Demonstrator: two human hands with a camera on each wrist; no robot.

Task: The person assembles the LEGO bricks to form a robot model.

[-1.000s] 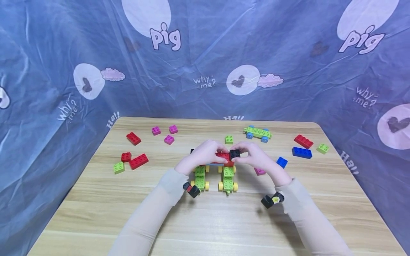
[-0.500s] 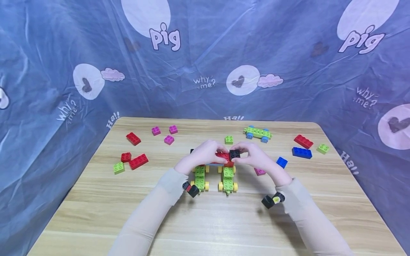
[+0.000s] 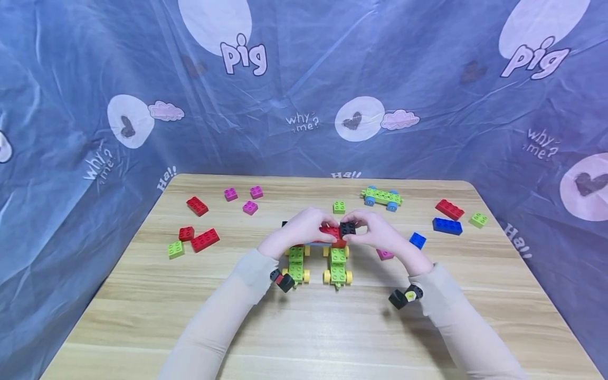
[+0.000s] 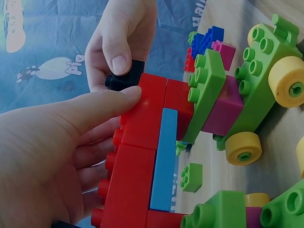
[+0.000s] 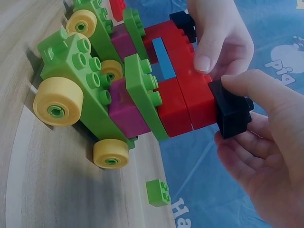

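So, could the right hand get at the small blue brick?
Probably yes: the right hand pinches a black brick, but once freed, nothing visible blocks its way to the small blue brick.

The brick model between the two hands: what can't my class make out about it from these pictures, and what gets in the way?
1. Head view: much of the left-end black brick, hidden by the left hand.
2. Right wrist view: the contact face under the right-end black brick, covered by the brick itself.
3. Left wrist view: much of the nearer green base, cut off by the lower and right edges.
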